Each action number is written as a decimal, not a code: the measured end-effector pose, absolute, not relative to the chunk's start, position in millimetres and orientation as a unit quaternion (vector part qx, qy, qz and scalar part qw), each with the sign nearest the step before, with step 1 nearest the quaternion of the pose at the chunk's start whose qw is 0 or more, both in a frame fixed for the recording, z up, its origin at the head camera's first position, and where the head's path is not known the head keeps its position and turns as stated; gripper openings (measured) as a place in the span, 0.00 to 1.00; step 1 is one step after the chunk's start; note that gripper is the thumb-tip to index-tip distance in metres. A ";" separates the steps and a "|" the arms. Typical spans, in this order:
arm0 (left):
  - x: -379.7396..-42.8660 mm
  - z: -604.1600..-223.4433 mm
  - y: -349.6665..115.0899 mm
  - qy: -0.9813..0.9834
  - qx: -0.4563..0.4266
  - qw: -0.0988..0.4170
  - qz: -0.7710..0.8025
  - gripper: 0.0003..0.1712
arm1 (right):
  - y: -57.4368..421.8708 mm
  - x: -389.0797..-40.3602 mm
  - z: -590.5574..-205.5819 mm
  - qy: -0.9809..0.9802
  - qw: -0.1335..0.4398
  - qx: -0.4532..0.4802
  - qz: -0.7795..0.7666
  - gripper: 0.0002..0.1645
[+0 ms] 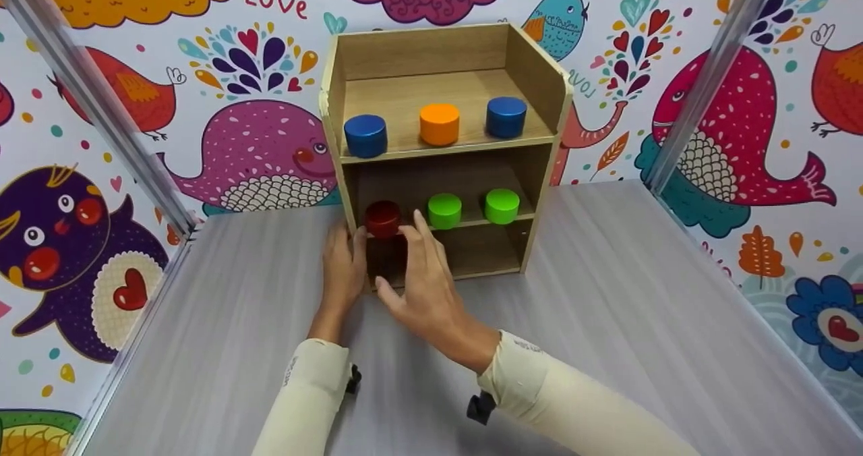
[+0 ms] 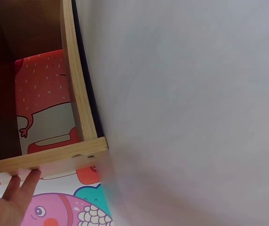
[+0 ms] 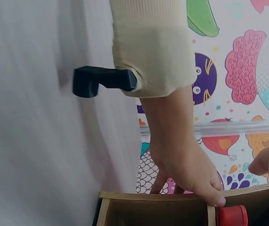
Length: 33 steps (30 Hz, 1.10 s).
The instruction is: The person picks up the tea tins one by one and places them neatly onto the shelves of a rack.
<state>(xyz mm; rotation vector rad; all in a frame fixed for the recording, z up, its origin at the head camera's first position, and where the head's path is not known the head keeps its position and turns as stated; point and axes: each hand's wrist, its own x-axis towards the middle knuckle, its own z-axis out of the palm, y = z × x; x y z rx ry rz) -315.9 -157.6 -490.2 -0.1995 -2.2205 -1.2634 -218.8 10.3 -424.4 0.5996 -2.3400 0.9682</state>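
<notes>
A small red cylinder (image 1: pixel 383 219) sits at the front left of the middle shelf in a wooden shelf unit (image 1: pixel 445 149). My left hand (image 1: pixel 343 267) rests against the unit's left side, its fingers (image 2: pixel 27 184) extended along the outer face. In the right wrist view, the left thumb lies at the panel's front edge, close beside the red cylinder (image 3: pixel 232 215). My right hand (image 1: pixel 427 287) is in front of the unit, index fingertip at the cylinder's right side. Its thumb points away below, with a wide gap. Whether the index finger touches the cylinder is unclear.
Two green cylinders (image 1: pixel 445 211) stand farther right on the middle shelf. Above them, the top shelf holds a blue cylinder (image 1: pixel 365 135), an orange cylinder (image 1: pixel 439 124) and another blue cylinder (image 1: pixel 506 117). Patterned walls (image 1: pixel 270 139) surround the grey tabletop (image 1: pixel 607 294).
</notes>
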 end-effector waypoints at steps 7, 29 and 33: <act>-316.8 -490.8 -157.3 -0.831 -0.075 0.289 -0.470 0.23 | 42.1 -206.3 -438.6 -0.863 0.290 0.249 0.331 0.46; -315.6 -487.4 -156.9 -0.827 -0.071 0.274 -0.486 0.22 | 173.9 -211.0 -471.4 -0.923 0.244 0.158 0.251 0.44; -316.3 -488.5 -157.4 -0.827 -0.081 0.282 -0.480 0.23 | 196.8 -228.2 -464.5 -0.917 0.267 0.123 0.268 0.44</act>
